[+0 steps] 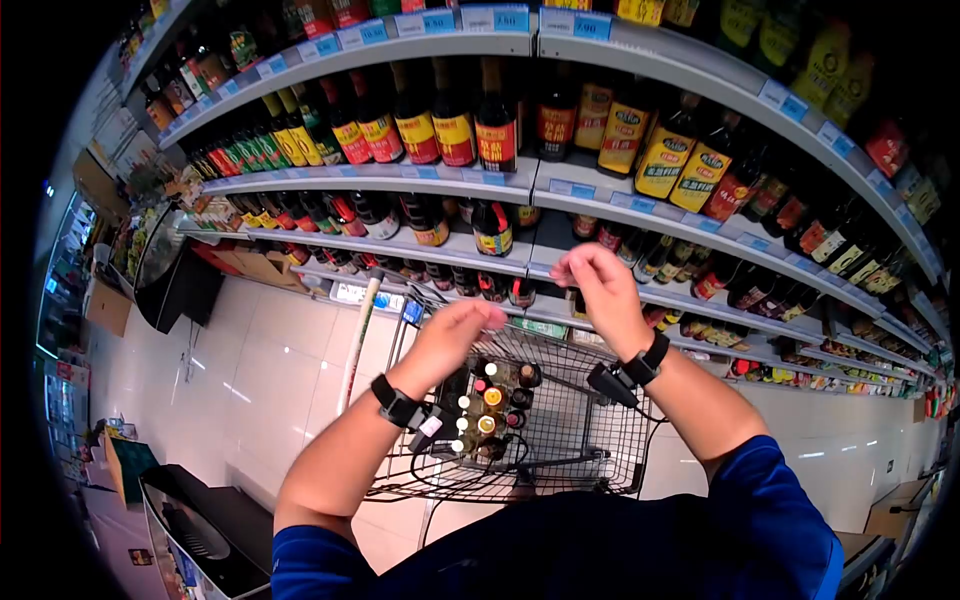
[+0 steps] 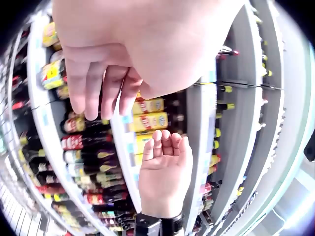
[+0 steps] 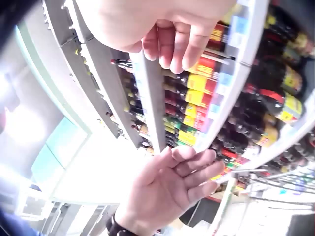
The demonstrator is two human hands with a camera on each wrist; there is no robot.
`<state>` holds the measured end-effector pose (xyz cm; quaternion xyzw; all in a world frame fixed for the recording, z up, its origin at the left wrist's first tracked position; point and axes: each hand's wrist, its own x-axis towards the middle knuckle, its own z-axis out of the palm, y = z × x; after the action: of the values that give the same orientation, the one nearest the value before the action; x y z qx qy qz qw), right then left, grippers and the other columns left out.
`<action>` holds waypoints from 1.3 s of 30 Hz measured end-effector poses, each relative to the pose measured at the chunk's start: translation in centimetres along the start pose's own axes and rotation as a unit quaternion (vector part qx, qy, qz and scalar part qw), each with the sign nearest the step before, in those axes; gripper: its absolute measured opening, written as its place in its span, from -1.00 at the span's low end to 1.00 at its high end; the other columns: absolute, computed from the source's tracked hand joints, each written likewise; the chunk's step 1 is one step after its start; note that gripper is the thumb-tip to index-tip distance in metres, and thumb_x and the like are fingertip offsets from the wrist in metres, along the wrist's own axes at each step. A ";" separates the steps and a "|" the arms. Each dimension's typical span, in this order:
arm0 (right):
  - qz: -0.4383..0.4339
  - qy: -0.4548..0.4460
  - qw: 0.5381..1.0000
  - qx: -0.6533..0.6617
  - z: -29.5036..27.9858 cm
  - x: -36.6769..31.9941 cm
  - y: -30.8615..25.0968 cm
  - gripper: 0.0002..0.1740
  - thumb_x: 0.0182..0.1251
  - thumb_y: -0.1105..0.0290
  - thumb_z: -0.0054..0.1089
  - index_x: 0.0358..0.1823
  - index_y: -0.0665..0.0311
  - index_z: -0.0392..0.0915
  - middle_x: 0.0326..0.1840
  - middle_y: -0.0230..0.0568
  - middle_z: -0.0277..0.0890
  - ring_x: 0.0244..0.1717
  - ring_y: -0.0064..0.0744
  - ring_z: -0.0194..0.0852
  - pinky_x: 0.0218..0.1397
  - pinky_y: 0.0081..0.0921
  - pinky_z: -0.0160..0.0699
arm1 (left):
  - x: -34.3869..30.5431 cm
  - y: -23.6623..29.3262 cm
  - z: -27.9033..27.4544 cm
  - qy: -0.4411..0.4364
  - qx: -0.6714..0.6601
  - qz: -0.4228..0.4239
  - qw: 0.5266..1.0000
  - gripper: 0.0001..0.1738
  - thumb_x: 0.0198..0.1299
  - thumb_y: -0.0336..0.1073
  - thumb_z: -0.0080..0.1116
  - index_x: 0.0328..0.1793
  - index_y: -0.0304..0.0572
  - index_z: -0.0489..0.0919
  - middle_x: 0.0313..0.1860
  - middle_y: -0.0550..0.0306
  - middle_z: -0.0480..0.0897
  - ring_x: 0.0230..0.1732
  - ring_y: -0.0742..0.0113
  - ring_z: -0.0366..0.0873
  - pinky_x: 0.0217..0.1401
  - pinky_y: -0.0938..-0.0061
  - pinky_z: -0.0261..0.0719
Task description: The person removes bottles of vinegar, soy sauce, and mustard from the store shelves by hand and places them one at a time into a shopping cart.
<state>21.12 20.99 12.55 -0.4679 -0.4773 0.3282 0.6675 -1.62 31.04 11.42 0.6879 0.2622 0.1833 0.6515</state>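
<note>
Both hands are raised over a wire shopping cart (image 1: pixel 625 440), facing one another with a gap between them. My left hand (image 1: pixel 450 338) holds nothing, its fingers loosely bent; the left wrist view shows its palm side up close. Nothing is in my right hand (image 1: pixel 606 298) either, and its fingers are relaxed and slightly curved in the left wrist view. Below the left hand, several capped bottles (image 1: pixel 492 397) stand grouped at the cart's left side. Ahead of the hands, the nearest shelf bottle (image 1: pixel 492 228) is dark with a yellow label and red neck band.
Curved-looking store shelves (image 1: pixel 400 178) packed with dark sauce bottles span the front, with blue price tags along their edges. A pale pole (image 1: pixel 361 335) rises at the cart's left. Tiled floor (image 1: pixel 270 370) and black display stands (image 1: pixel 178 262) lie to the left.
</note>
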 end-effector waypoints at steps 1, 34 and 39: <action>-0.026 0.008 1.000 0.012 0.8 2.1 -2.4 -0.81 0.53 0.36 0.01 -0.09 0.36 0.48 -0.16 -0.27 0.59 -0.12 -0.53 0.56 0.00 -0.58 0.56 | 1.0 2.4 -1.3 0.016 0.015 0.040 0.999 -0.69 0.49 -0.24 -0.13 0.01 -0.31 0.56 -0.01 0.09 0.66 0.02 0.35 0.62 0.10 0.48 0.56; -0.203 0.016 0.902 -0.380 8.4 39.7 -13.7 -0.27 0.36 0.15 0.18 0.36 0.57 0.25 -0.47 -0.10 0.61 -0.54 -0.35 0.58 -0.38 -0.41 0.56 | 24.5 29.0 -16.9 0.242 0.310 0.212 0.895 -0.16 0.27 0.05 0.22 0.43 -0.49 0.23 0.05 -0.15 0.60 -0.04 0.21 0.60 0.02 0.39 0.56; -0.207 -0.033 0.923 -0.324 8.0 39.3 -13.6 -0.26 0.31 0.17 0.27 0.37 0.52 0.27 -0.32 -0.08 0.62 -0.39 -0.33 0.62 -0.24 -0.43 0.59 | 25.5 27.6 -17.7 0.304 0.307 0.316 0.845 -0.29 0.26 -0.11 0.28 0.34 -0.48 0.29 -0.04 0.00 0.61 -0.06 0.30 0.59 -0.01 0.43 0.58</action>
<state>26.35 53.56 39.12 -0.5382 -0.6655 0.0253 0.5165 11.51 60.16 38.03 0.8080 0.2586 0.4895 0.2015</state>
